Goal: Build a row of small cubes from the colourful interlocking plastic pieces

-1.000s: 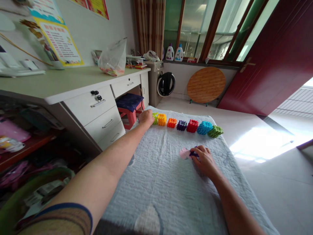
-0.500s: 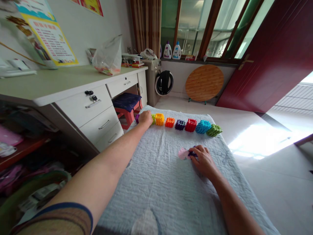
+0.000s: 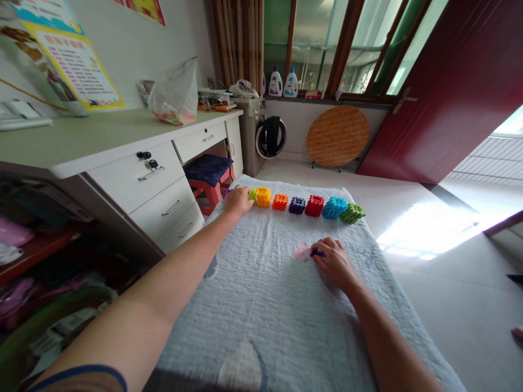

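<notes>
A row of colourful lattice-like plastic block cubes runs across the far part of the cloth-covered table (image 3: 245,283). My left hand (image 3: 238,202) is at the row's left end, fingers curled against a lime-green block (image 3: 252,195) that it partly hides. A purple block (image 3: 226,193) peeks out on the hand's other side. To the right stand yellow (image 3: 263,197), orange (image 3: 280,202), dark purple (image 3: 297,205), red (image 3: 314,206), blue (image 3: 335,208) and green (image 3: 353,213) blocks. Nearer to me, my right hand (image 3: 335,261) pinches a dark purple plastic piece (image 3: 317,252), mostly covered by its fingers.
On the left is a desk (image 3: 102,133) with drawers and a plastic bag (image 3: 175,98). A stool (image 3: 210,171) is tucked beneath it. A washing machine (image 3: 251,130), a round wooden tabletop (image 3: 338,136) and a red door (image 3: 441,92) stand beyond the table.
The view has shifted slightly. My left hand has turned a little, so its fingers show more against the lime-green block. My right hand keeps the dark purple piece in nearly the same place.
</notes>
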